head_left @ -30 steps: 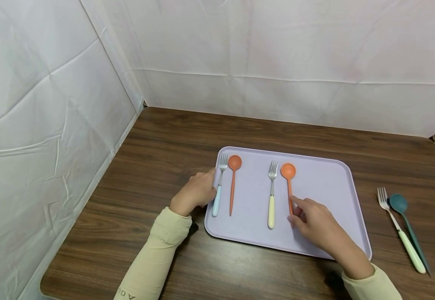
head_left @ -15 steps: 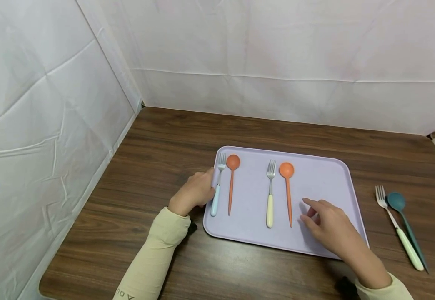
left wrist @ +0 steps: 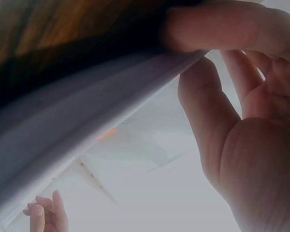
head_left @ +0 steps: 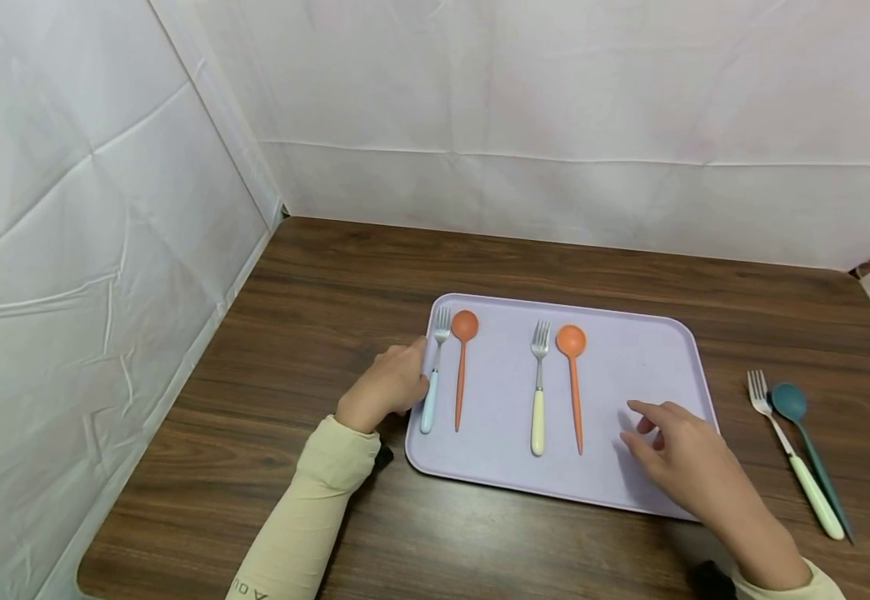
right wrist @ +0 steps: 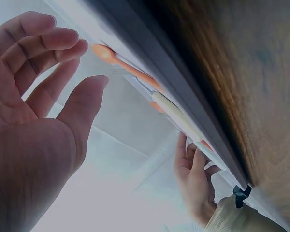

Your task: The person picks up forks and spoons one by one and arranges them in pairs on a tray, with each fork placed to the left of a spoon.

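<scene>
My left hand point(head_left: 386, 385) pinches the left rim of a lilac tray point(head_left: 637, 358) between thumb and finger, as the left wrist view shows. Beside that hand lie a fork with a pale blue handle point(head_left: 430, 404) and an orange spoon point(head_left: 465, 327). Toward the tray's middle is a fork with a cream handle point(head_left: 537, 421), with a second orange spoon point(head_left: 572, 342) just right of it. My right hand point(head_left: 686, 454) hovers over the tray's right part, fingers loosely bent and holding nothing; in the right wrist view its thumb and fingertips stand apart.
Right of the tray, a fork with a pale green handle point(head_left: 813, 492) and a dark teal spoon point(head_left: 789, 402) lie side by side on the brown wooden table point(head_left: 345, 275). White cloth walls point(head_left: 555, 108) rise behind the table and at its left.
My right hand has let go of the right orange spoon and drawn away to the right. That spoon stays on the tray. The left hand keeps its place at the rim.
</scene>
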Motion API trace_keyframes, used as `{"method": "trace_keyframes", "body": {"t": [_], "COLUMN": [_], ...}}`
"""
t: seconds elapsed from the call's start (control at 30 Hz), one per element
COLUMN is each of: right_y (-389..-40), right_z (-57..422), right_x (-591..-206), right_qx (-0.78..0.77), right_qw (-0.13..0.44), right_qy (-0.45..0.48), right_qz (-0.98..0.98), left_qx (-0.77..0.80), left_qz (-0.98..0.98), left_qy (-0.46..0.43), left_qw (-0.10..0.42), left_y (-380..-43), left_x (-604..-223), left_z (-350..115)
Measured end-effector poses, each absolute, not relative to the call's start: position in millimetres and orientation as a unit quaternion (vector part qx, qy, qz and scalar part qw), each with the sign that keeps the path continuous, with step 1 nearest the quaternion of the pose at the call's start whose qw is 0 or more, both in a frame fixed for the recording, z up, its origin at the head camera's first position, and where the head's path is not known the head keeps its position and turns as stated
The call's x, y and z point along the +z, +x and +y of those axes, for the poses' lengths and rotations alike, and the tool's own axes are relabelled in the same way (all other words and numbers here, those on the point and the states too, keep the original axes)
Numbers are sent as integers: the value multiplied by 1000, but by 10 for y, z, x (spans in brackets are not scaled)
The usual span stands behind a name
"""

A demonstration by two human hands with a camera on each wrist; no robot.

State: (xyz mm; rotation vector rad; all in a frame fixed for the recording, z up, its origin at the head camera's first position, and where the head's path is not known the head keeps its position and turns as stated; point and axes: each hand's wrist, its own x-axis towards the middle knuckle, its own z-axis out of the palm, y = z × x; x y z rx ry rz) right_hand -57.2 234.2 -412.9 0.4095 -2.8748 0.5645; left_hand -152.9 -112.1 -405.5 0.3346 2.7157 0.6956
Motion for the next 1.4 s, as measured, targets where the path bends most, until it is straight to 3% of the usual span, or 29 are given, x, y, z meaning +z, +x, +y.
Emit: {"method": "trace_keyframes", "body": {"t": [0.57, 1.07, 1.4], "right_y": [-477, -450, -413], "right_z": [2576, 2780, 2915], "right_x": [-4123, -4133, -4097], "right_qx": [173, 161, 161], "right_qw": [107, 164, 120], "right_qy": [100, 91, 31], "right_qz": [-974, -969, -979], "left_qx": [250, 248, 233], "left_qz": [948, 948, 953], "left_qy": [113, 114, 116], "left_qw": [163, 161, 156], "left_y": [-1527, -1518, -1531], "left_x": [-4059, -4041, -4048], "left_z": [-1123, -1122, -1125]}}
